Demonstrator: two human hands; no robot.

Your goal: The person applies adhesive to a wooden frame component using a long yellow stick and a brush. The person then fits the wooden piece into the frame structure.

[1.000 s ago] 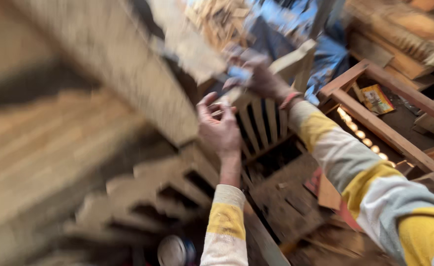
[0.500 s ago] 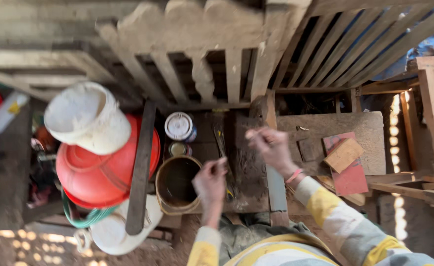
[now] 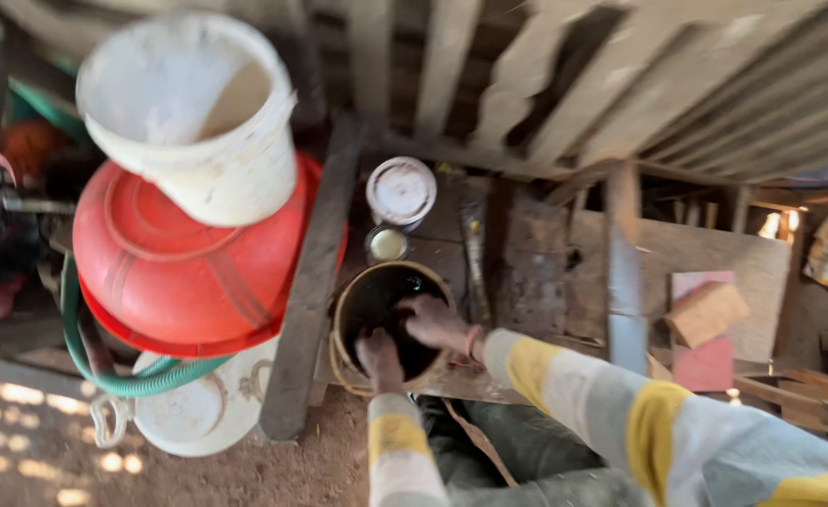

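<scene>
Both my hands are down in a dark round tin (image 3: pixel 350 310) with a yellowish rim, standing on worn planks. My left hand (image 3: pixel 380 359) sits at the tin's near edge, fingers curled. My right hand (image 3: pixel 436 323) reaches in from the right, a pink band on its wrist. The picture is blurred, so what the fingers hold inside the tin is unclear. Just beyond the tin lie a small open jar (image 3: pixel 387 244) and a white round lid (image 3: pixel 401 191).
At the left, a white bucket (image 3: pixel 189 122) sits on an upturned red basin (image 3: pixel 179 272), with a green hose (image 3: pixel 123 376) and a white container (image 3: pixel 189 413) below. A dark plank (image 3: pixel 311 300) leans beside them. Wooden slats (image 3: pixel 527 84) stand behind; a wood block (image 3: pixel 708 313) lies right.
The camera has swung down from the wooden slats to the ground. Both hands have dropped from chest height into the dark tin.
</scene>
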